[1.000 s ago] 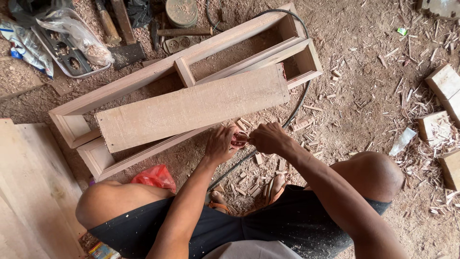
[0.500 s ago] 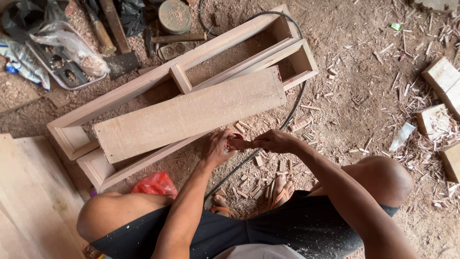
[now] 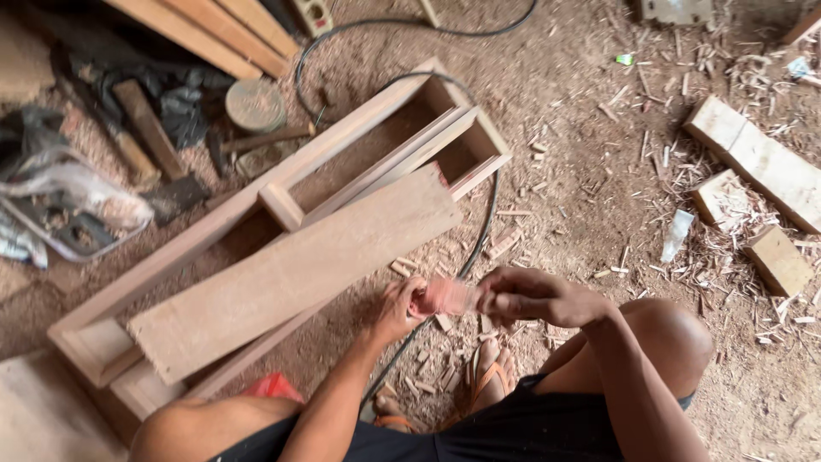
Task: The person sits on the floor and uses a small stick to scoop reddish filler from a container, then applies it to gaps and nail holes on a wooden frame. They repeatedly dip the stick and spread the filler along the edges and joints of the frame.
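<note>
So the person is sitting on the dirt floor, knees out, and both hands are up together at lower centre of the frame. The left hand (image 3: pixel 400 306) and right hand (image 3: pixel 532 297) each pinch an end of a small reddish sheet (image 3: pixel 451 296), looks like a scrap of sandpaper but it's blurred, so can't swear to it. Fingers are closed on it from both sides, and it's stretched or being folded between them, just above the sandalled feet.

Right beside the left hand, the board (image 3: pixel 295 272) lies slantwise on top of the long wooden frame (image 3: pixel 282 208), running from lower left up toward the middle. A black cable (image 3: pixel 479 235) loops around the far end of the frame and comes back down under the hands.

My read: this is the prep bit, getting the sheet into shape, nothing is touching the board yet. Whatever comes next probably needs one hand freed up and the sheet held flat, plus the board steadied since it's only resting loose on the frame.

Elsewhere: hammer (image 3: pixel 256 141) and a round tin (image 3: pixel 255 104) at upper left, offcut blocks (image 3: pixel 753 158) at right, shavings everywhere.
</note>
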Motion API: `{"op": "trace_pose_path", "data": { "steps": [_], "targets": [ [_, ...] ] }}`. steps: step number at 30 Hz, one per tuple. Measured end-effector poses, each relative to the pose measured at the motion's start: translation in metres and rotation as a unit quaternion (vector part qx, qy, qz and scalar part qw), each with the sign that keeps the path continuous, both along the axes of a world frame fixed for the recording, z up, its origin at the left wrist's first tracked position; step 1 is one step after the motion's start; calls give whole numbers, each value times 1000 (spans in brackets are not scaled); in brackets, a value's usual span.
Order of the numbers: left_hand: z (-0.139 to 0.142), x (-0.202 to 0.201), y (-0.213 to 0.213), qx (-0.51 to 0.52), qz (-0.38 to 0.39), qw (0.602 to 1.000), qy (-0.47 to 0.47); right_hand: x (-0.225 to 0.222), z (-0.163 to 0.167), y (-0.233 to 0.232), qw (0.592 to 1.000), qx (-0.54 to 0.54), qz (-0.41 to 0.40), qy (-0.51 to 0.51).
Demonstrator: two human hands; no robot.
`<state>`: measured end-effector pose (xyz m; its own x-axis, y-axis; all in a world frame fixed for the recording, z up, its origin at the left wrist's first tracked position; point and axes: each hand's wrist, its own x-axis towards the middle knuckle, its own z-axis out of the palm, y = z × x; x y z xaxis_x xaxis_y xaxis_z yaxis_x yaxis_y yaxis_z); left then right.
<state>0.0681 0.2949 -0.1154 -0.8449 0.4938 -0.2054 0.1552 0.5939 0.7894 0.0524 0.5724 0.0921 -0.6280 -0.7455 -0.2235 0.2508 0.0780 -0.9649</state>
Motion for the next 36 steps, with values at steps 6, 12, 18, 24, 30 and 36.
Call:
{"op": "trace_pose_path", "data": {
  "steps": [6,12,18,24,30,36],
  "targets": [
    [79,-28,53,-411,-157,888,-136,-31,9,88,963,41,-263,-30],
    [189,-54,103,-136,-40,974,-179,-79,-24,140,940,188,-283,27],
    [176,-136,196,-63,169,907,380,-103,-50,191,895,193,-234,327],
    [169,-181,287,-199,268,887,319,-123,-55,253,864,244,-194,396],
    [179,-193,329,-191,274,886,322,-138,-53,299,827,365,-131,408],
    [174,-198,349,-189,277,885,322,-154,-46,324,818,352,-134,435]
  ]
}}
